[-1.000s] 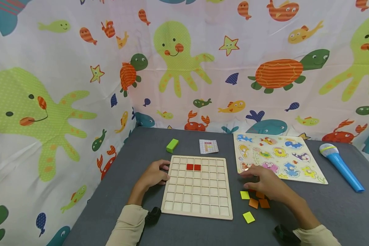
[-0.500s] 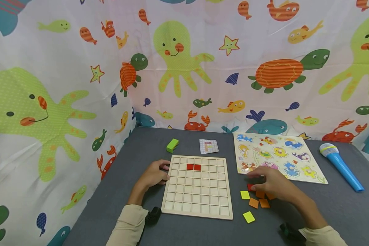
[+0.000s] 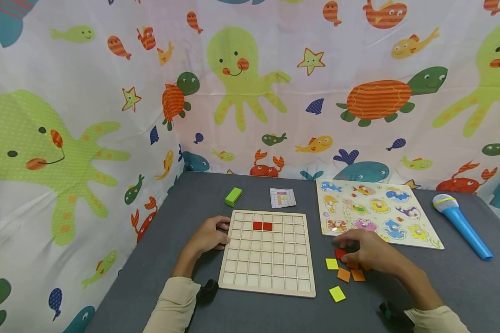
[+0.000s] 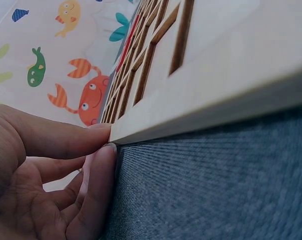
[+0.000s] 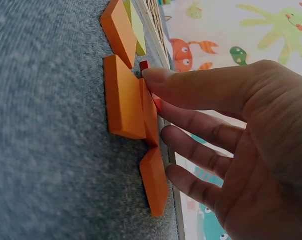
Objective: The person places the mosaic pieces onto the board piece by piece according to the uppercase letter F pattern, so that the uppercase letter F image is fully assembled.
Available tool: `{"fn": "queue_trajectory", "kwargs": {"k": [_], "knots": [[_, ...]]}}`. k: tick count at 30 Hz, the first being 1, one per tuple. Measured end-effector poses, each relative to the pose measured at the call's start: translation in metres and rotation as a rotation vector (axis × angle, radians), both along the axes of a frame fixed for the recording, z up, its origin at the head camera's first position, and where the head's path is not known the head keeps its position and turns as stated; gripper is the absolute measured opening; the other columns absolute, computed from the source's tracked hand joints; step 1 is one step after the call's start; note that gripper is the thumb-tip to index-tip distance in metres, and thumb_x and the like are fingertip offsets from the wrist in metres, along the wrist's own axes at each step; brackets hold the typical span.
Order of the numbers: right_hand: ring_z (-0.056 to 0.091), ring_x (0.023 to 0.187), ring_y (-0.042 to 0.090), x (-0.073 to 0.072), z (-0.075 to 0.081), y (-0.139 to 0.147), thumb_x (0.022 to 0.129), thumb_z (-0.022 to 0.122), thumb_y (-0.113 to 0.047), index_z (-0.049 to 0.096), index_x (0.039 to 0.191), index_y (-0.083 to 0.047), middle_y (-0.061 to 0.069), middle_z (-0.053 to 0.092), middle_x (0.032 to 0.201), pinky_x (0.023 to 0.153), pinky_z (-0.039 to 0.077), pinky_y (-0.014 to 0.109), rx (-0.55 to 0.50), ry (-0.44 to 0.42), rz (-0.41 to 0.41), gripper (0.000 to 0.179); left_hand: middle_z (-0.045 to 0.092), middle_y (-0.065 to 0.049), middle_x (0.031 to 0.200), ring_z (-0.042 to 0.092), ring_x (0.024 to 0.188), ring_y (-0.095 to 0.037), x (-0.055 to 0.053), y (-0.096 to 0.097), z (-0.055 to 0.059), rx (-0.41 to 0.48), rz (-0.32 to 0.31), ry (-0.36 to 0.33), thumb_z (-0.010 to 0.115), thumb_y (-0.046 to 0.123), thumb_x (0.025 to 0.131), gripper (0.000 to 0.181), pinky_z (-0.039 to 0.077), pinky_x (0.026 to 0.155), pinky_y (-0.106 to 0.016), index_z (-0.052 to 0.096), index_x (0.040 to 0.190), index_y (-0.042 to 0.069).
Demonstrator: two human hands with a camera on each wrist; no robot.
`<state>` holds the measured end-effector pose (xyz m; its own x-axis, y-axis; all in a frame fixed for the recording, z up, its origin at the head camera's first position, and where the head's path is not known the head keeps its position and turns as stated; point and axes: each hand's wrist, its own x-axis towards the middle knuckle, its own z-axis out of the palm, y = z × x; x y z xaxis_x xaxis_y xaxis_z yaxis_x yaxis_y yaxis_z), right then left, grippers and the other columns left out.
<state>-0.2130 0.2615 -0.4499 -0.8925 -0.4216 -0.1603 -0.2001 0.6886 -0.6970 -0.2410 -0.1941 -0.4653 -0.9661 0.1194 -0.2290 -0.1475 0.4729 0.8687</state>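
My left hand [image 3: 209,235] pinches the left edge of a wooden grid board [image 3: 268,293], thumb and a finger right at its rim [image 4: 211,117]. Two red square tiles [image 3: 262,226] sit side by side in the board's second row. To the board's right, my right hand [image 3: 371,249] reaches down with thumb and index finger at opposite sides of a loose red tile [image 3: 339,253]; in the right wrist view the thumb largely covers that red tile [image 5: 143,65]. Orange tiles [image 5: 124,97] lie just under the fingers, and yellow tiles [image 3: 337,294] lie nearer the board.
Behind the board are a green block [image 3: 234,197] and a small printed grid card [image 3: 283,198]. A sea-animal peg puzzle [image 3: 379,206] lies at the back right, close behind my right hand. Farther right is a blue toy microphone [image 3: 462,225]. A printed curtain [image 3: 250,92] hangs behind the table.
My right hand has shifted slightly right and toward me, settling with its fingertips around the loose red tile, which was hidden earlier. The left hand and the board have stayed put.
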Motion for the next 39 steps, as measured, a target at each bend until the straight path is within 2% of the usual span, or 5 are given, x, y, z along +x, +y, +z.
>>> {"fn": "queue_trajectory", "kwargs": {"k": [8,16,23,33,39], "knots": [[0.057,0.093,0.021,0.0006,-0.0024,-0.0007,0.087,0.085,-0.016,0.075,0.124,-0.008,0.002,0.066,0.103,0.076,0.051,0.027,0.001,0.015,0.014,0.040,0.060,-0.015,0.124,0.069,0.087,-0.022,-0.0010,-0.0009,-0.0019,0.016,-0.005,-0.004,0.071,-0.004,0.089,0.062,0.062,0.071,-0.036,0.059,0.149,0.006],[0.059,0.096,0.020,0.0014,-0.0012,0.0015,0.085,0.086,-0.014,0.076,0.123,-0.008,0.001,0.067,0.107,0.079,0.053,0.027,0.023,0.035,0.016,0.039,0.060,-0.015,0.124,0.068,0.087,-0.022,-0.0011,-0.0010,-0.0037,0.011,-0.003,-0.002,0.072,-0.005,0.089,0.062,0.062,0.070,-0.036,0.058,0.149,0.006],[0.061,0.098,0.019,0.0017,0.0021,0.0021,0.085,0.086,-0.014,0.077,0.120,-0.009,0.001,0.069,0.109,0.084,0.054,0.034,0.076,0.036,0.009,0.036,0.060,-0.015,0.125,0.069,0.088,-0.022,0.0000,-0.0004,-0.0035,0.019,-0.001,0.000,0.072,-0.005,0.089,0.063,0.062,0.071,-0.036,0.058,0.150,0.005],[0.056,0.089,0.019,0.0006,0.0040,0.0005,0.087,0.084,-0.018,0.079,0.119,-0.006,-0.001,0.067,0.101,0.074,0.051,0.027,0.110,0.052,0.034,0.034,0.060,-0.015,0.125,0.068,0.086,-0.022,0.0017,0.0001,-0.0005,0.020,-0.004,0.010,0.070,-0.005,0.090,0.062,0.062,0.070,-0.036,0.058,0.149,0.005],[0.056,0.088,0.018,0.0004,0.0020,0.0003,0.089,0.084,-0.022,0.079,0.118,-0.008,-0.001,0.066,0.102,0.073,0.051,0.026,0.089,0.083,0.037,0.033,0.060,-0.016,0.125,0.068,0.087,-0.022,0.0020,-0.0008,-0.0009,0.026,-0.010,0.013,0.070,-0.005,0.089,0.062,0.062,0.070,-0.036,0.058,0.149,0.004]]}}
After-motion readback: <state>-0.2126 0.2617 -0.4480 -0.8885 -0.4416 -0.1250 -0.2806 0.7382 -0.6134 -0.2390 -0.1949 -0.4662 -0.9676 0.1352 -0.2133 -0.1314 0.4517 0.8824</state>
